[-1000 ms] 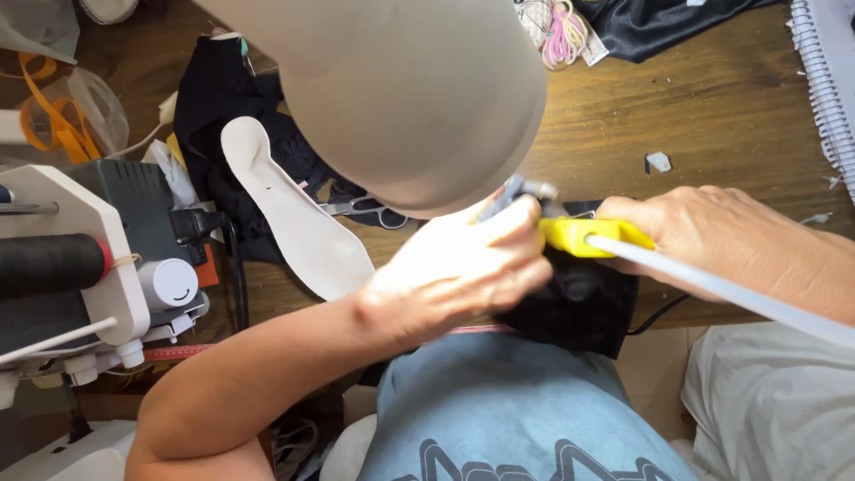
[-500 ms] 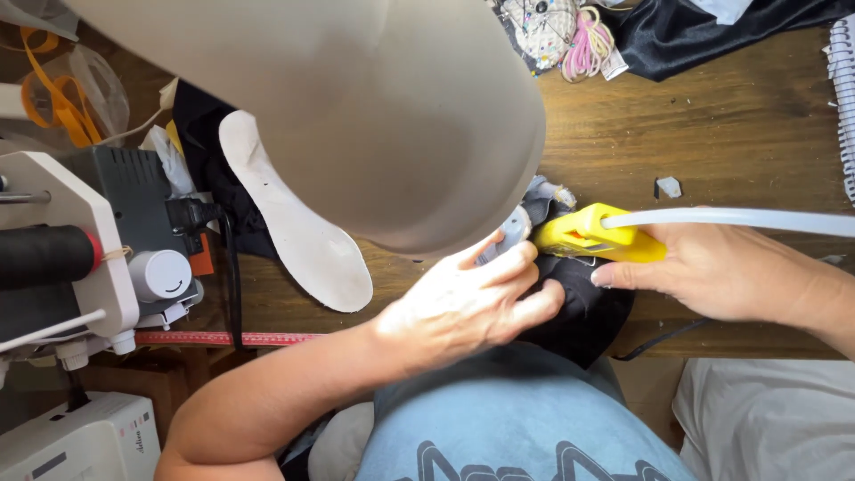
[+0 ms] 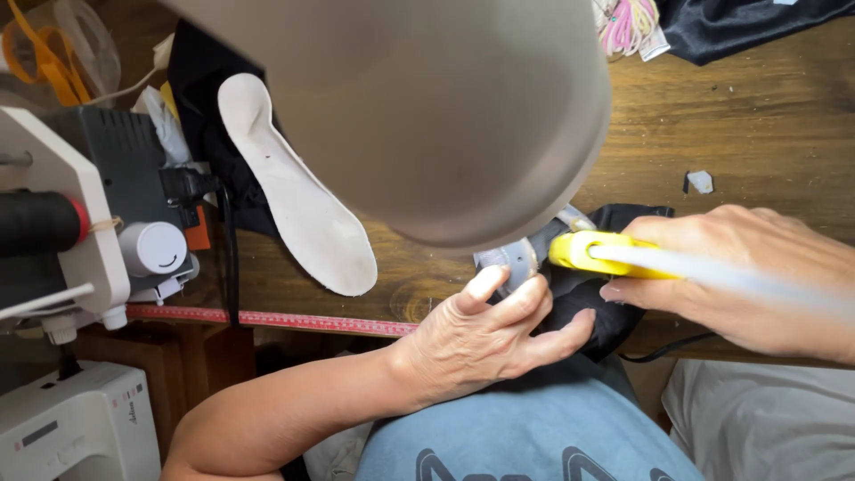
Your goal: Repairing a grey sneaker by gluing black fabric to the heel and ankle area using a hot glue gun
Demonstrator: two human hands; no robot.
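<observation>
- At the front edge of the wooden table point(image 3: 766, 116), the left hand point(image 3: 485, 343) presses on a black shoe point(image 3: 592, 307); its fingers are curled on the dark material and a grey part, I think to keep the shoe from moving
- Right hand point(image 3: 744, 272) is closed around a yellow glue gun point(image 3: 601, 252), and a pale stick point(image 3: 739, 278) comes out from the back of it; the nozzle points to the grey part beside the left fingertips, probably so the glue lands just there
- Shoe lies partly over the table edge, above the lap of the person, so both hands can reach it easily
- One white insole point(image 3: 298, 191) lies flat on the table, well apart to the left, with its underside up as it seems
- One big beige lamp shade point(image 3: 427, 107) hangs over the work and hides part of it
- Two sewing machines point(image 3: 67, 223) are at the left, one on the table and one white, lower
- One red measuring tape point(image 3: 267, 318) runs along the table edge
- I count two hands, one glue gun, one insole, one shoe in view
</observation>
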